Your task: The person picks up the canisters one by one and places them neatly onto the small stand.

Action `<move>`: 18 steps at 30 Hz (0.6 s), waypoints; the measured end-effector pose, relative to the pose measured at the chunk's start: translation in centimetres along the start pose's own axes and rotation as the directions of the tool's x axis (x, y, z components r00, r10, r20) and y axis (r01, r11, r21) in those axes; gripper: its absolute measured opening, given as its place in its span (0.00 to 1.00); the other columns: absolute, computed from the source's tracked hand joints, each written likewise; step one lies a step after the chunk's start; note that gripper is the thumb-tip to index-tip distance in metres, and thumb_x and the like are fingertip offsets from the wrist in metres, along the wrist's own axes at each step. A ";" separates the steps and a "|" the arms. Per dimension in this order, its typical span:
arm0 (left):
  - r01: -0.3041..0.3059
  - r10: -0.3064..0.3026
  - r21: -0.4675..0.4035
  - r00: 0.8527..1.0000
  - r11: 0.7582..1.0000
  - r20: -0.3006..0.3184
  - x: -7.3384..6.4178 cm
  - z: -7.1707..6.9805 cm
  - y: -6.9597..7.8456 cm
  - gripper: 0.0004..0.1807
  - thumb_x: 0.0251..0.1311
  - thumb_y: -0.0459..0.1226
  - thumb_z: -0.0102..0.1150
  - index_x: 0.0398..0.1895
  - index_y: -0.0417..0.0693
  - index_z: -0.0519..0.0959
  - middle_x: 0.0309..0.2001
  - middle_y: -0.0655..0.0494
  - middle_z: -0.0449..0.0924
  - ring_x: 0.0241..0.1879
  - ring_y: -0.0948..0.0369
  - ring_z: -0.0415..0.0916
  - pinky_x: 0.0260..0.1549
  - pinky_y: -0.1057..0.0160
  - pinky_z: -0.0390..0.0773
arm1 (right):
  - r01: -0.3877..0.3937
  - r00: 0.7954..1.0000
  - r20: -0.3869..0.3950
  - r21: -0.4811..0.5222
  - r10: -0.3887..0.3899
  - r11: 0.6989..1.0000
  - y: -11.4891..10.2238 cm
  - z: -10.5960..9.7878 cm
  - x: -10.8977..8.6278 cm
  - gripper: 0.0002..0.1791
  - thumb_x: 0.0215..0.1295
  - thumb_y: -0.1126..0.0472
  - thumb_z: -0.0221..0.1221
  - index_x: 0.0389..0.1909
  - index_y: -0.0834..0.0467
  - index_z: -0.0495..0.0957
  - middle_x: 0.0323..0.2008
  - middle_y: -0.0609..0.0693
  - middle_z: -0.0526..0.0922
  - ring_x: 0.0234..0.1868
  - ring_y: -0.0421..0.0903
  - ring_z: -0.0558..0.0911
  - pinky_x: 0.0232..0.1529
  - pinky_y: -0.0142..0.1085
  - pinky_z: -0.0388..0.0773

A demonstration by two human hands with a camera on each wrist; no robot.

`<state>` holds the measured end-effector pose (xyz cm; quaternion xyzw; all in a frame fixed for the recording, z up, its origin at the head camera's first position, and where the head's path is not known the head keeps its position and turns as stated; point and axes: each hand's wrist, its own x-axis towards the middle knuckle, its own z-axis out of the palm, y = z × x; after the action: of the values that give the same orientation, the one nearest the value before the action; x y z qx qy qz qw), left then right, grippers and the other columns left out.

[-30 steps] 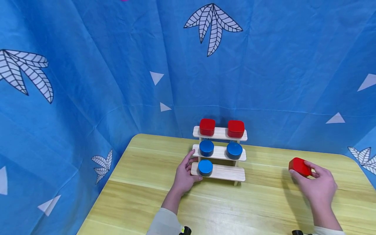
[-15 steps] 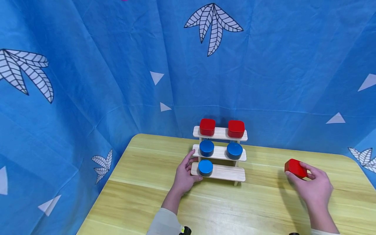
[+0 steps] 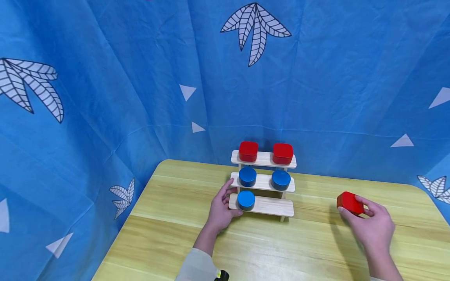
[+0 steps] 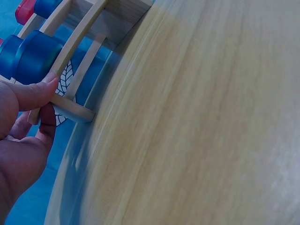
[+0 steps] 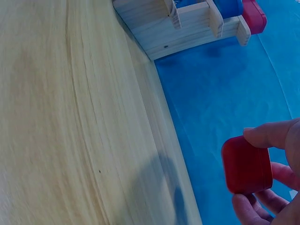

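Note:
My left hand [image 3: 221, 212] grips the left end of the lowest step of a three-step wooden stand [image 3: 270, 205]; in the left wrist view its thumb [image 4: 37, 93] lies on the board's edge with fingers beneath. On that lowest step sits one round blue tin [image 3: 245, 200], at the left. Two more blue tins [image 3: 247, 177] stand on the middle step, and two squarish red tins [image 3: 248, 152] on the top one. Off to the right, my right hand [image 3: 374, 226] holds another red tin [image 3: 350, 203] above the table, pinched between thumb and fingers [image 5: 248, 208].
The stand is on a pale wooden table [image 3: 168, 203] with rounded back corners. Behind and to the left hangs a blue cloth [image 3: 140, 78] with white leaf and triangle prints, close to the table's back edge.
My right hand has shifted a little to the left with the red tin, towards the stand. The left hand and the stand have stayed where they were.

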<state>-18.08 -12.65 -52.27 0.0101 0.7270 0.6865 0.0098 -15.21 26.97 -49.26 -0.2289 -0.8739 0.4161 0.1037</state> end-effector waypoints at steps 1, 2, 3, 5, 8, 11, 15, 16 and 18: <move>0.001 -0.001 0.003 1.000 1.000 -0.001 0.0 0.0 0.0 0.63 0.38 0.11 0.70 0.74 0.72 0.63 0.61 0.55 0.73 0.50 0.51 0.75 0.45 0.59 0.83 | 0.001 1.000 0.002 0.000 -0.001 1.000 0.0 0.1 -0.1 0.38 0.55 0.47 0.73 0.65 0.59 0.76 0.65 0.64 0.69 0.57 0.63 0.72 0.32 0.37 0.71; 0.002 -0.002 0.004 1.000 1.000 -0.002 0.0 0.0 -0.1 0.62 0.38 0.11 0.70 0.74 0.72 0.63 0.61 0.55 0.74 0.50 0.51 0.75 0.45 0.59 0.83 | -0.001 1.000 0.006 0.001 0.001 1.000 -0.1 0.1 -0.1 0.38 0.55 0.47 0.73 0.65 0.59 0.76 0.65 0.65 0.69 0.58 0.63 0.72 0.31 0.36 0.71; 0.002 -0.002 0.005 1.000 1.000 -0.003 0.0 0.0 -0.1 0.62 0.38 0.12 0.70 0.74 0.72 0.64 0.61 0.55 0.74 0.50 0.51 0.75 0.45 0.59 0.83 | 0.000 1.000 0.008 0.001 0.000 1.000 -0.1 0.1 -0.2 0.38 0.55 0.47 0.73 0.65 0.60 0.76 0.65 0.65 0.68 0.58 0.64 0.72 0.31 0.36 0.71; 0.001 -0.001 0.004 1.000 1.000 -0.004 0.0 0.0 -0.1 0.62 0.38 0.12 0.70 0.74 0.72 0.64 0.61 0.55 0.74 0.50 0.51 0.75 0.46 0.59 0.83 | -0.004 1.000 0.011 0.004 0.004 1.000 -0.1 0.2 -0.3 0.38 0.55 0.47 0.73 0.65 0.59 0.76 0.65 0.64 0.68 0.58 0.63 0.72 0.30 0.35 0.71; -0.001 0.001 -0.004 1.000 1.000 -0.005 0.1 0.0 -0.2 0.62 0.38 0.12 0.70 0.74 0.71 0.64 0.61 0.54 0.74 0.50 0.52 0.75 0.45 0.59 0.83 | -0.003 1.000 0.016 0.004 0.003 1.000 -0.3 0.3 -0.5 0.39 0.55 0.47 0.73 0.65 0.59 0.76 0.65 0.64 0.68 0.58 0.63 0.72 0.30 0.34 0.71; -0.007 0.007 -0.011 1.000 1.000 -0.003 0.1 0.0 -0.3 0.62 0.38 0.11 0.70 0.74 0.71 0.64 0.61 0.54 0.73 0.50 0.51 0.75 0.45 0.58 0.83 | 0.000 1.000 0.016 0.011 0.000 1.000 -0.5 0.4 -0.6 0.38 0.54 0.47 0.73 0.65 0.59 0.76 0.65 0.63 0.69 0.58 0.62 0.72 0.28 0.29 0.70; -0.006 0.006 -0.016 1.000 1.000 -0.001 0.2 0.0 -0.4 0.63 0.37 0.11 0.70 0.73 0.72 0.64 0.61 0.54 0.73 0.50 0.51 0.75 0.46 0.58 0.83 | 0.013 1.000 0.012 0.021 -0.013 1.000 -0.6 0.5 -0.7 0.38 0.54 0.49 0.74 0.64 0.59 0.77 0.64 0.63 0.70 0.57 0.62 0.72 0.25 0.23 0.68; -0.005 0.005 -0.014 1.000 1.000 -0.002 0.2 0.0 -0.4 0.63 0.37 0.11 0.70 0.73 0.73 0.64 0.61 0.55 0.73 0.50 0.51 0.75 0.46 0.58 0.83 | 0.017 1.000 0.012 0.021 -0.017 1.000 -0.6 0.5 -0.8 0.37 0.54 0.49 0.74 0.64 0.59 0.77 0.63 0.63 0.70 0.56 0.62 0.72 0.25 0.23 0.68; -0.003 0.003 -0.010 1.000 1.000 -0.002 0.3 -0.1 -0.5 0.63 0.37 0.11 0.70 0.73 0.73 0.64 0.61 0.55 0.74 0.50 0.51 0.75 0.45 0.58 0.83 | 0.022 1.000 0.010 0.025 -0.023 0.999 -0.6 0.6 -0.8 0.37 0.53 0.49 0.74 0.64 0.59 0.77 0.63 0.63 0.70 0.56 0.62 0.73 0.25 0.22 0.68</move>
<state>-18.36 -12.73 -52.73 0.0107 0.7234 0.6903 0.0080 -14.96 25.83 -49.12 -0.2155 -0.8718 0.4269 0.1065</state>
